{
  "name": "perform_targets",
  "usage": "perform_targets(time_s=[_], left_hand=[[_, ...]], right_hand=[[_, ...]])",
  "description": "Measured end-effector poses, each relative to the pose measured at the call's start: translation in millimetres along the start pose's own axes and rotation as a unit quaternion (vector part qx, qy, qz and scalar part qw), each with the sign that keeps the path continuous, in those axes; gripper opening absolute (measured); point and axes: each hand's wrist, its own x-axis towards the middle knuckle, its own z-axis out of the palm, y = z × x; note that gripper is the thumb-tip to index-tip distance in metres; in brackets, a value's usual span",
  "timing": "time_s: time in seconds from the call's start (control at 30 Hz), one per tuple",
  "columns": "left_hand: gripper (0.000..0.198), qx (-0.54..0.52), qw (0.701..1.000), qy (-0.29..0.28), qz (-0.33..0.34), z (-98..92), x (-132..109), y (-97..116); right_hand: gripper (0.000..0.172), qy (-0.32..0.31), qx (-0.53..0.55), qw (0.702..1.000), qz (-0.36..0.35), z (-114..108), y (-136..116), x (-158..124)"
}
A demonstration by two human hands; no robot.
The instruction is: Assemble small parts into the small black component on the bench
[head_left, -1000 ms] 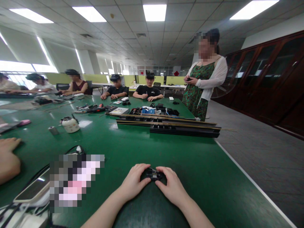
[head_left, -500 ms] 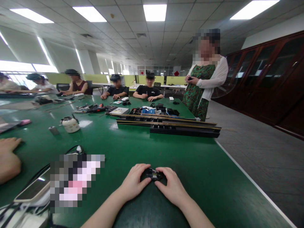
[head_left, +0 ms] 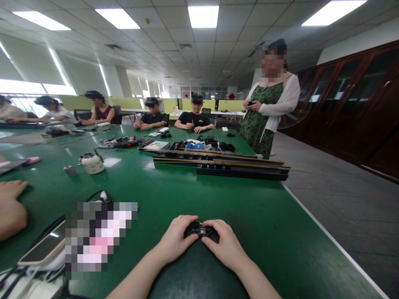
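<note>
A small black device (head_left: 201,230) with a lighter, metallic-looking middle lies on the green table (head_left: 174,195) in front of me. My left hand (head_left: 178,236) grips its left end between thumb and fingers. At the opposite end, my right hand (head_left: 225,241) holds it the same way, thumb below and fingers above. The fingers of both hands cover the device's ends, and its exact kind is too small to make out.
Long black rails (head_left: 243,171) with thin brass-coloured rods lie across the table ahead. To my left are a white phone (head_left: 43,249), cables, a pale jar (head_left: 92,163) and another person's hand (head_left: 12,207). A person (head_left: 264,112) stands at the right; others sit at the far side.
My right fingers have shifted very slightly left on the black device, and its middle looks slightly different. My left hand stays nearly still.
</note>
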Motion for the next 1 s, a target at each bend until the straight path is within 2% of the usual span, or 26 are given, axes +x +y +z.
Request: perform_targets(time_s=[0.63,1.0], left_hand=[[0.04,0.01,1.0,-0.007,0.004,-1.3,1.2,2.7],[0.044,0.01,1.0,-0.01,0.007,0.2,1.3,-2.7]], right_hand=[[0.028,-0.001,0.01,1.0,-0.008,3.4,6.1,0.5],[0.023,-0.007,0.015,1.0,-0.021,2.0,4.1,1.3]])
